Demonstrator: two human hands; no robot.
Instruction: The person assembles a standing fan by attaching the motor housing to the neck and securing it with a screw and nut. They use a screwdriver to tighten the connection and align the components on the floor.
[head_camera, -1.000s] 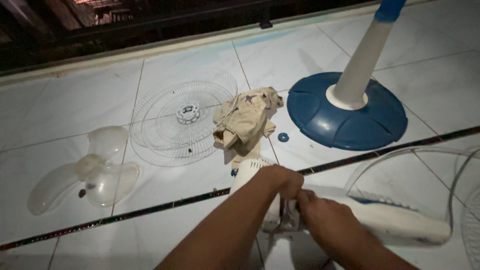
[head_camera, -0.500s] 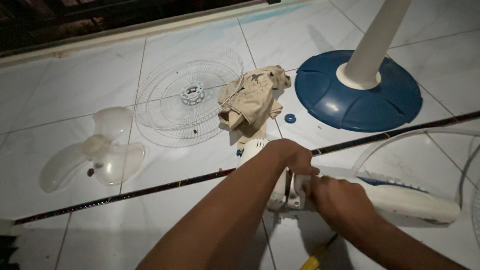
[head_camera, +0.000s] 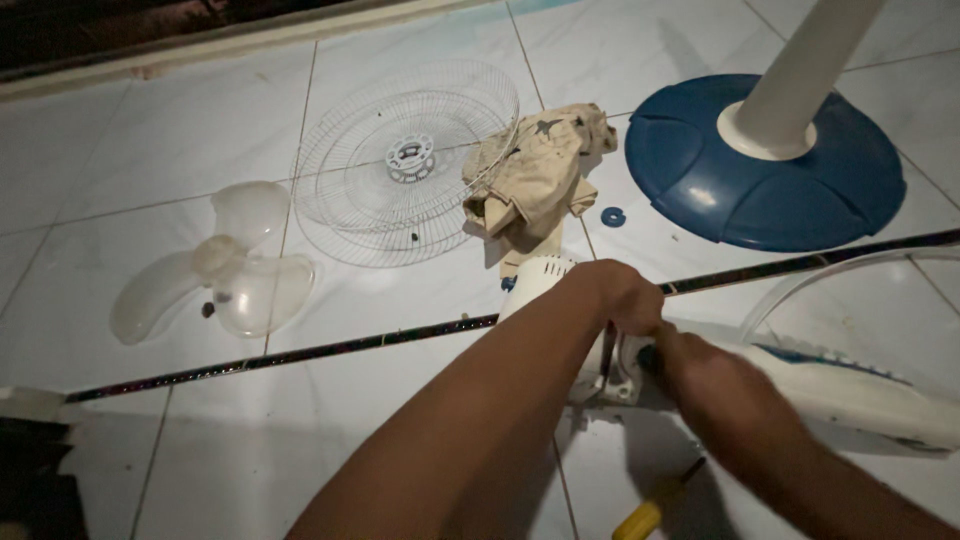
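A white fan motor housing (head_camera: 540, 278) lies on the tiled floor, joined to a long white fan body with a blue stripe (head_camera: 850, 385). My left hand (head_camera: 620, 295) is closed over the top of the housing. My right hand (head_camera: 700, 385) grips the joint between the housing and the body, its fingers hidden from view. A screwdriver with a yellow handle (head_camera: 650, 512) lies on the floor just below my hands.
A clear fan blade (head_camera: 215, 275) lies at the left, a wire fan grille (head_camera: 405, 160) behind it, a beige cloth (head_camera: 535, 175) beside that. A small blue ring (head_camera: 613, 216) and the blue round fan base with white pole (head_camera: 770, 165) sit at the right.
The view has tilted down and shifted, so the floor items sit higher and further right in the frame. Both hands stay on the motor housing. More of the yellow-handled screwdriver has come into view.
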